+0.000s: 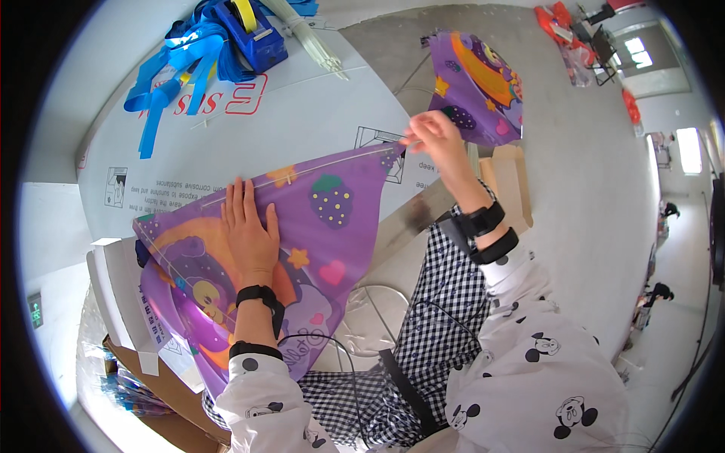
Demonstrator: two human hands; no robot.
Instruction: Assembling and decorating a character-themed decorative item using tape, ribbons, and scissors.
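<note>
A purple kite point(332, 226) printed with strawberries, stars, hearts and a cartoon figure lies over the edge of a white cardboard-covered table point(302, 113). My left hand point(248, 230) presses flat on the kite's middle, fingers spread toward the thin white spar point(302, 172) along its upper edge. My right hand point(434, 140) is raised at the kite's right tip and pinches the end of that spar between its fingertips. Both wrists wear black bands.
A blue tape dispenser point(253, 34), loose blue ribbons point(170, 72) and a bundle of thin white rods point(310, 38) lie at the table's far side. A second purple kite point(479, 83) rests on the grey floor beyond my right hand, next to a cardboard box point(510, 177). Stacked packages point(143, 355) sit lower left.
</note>
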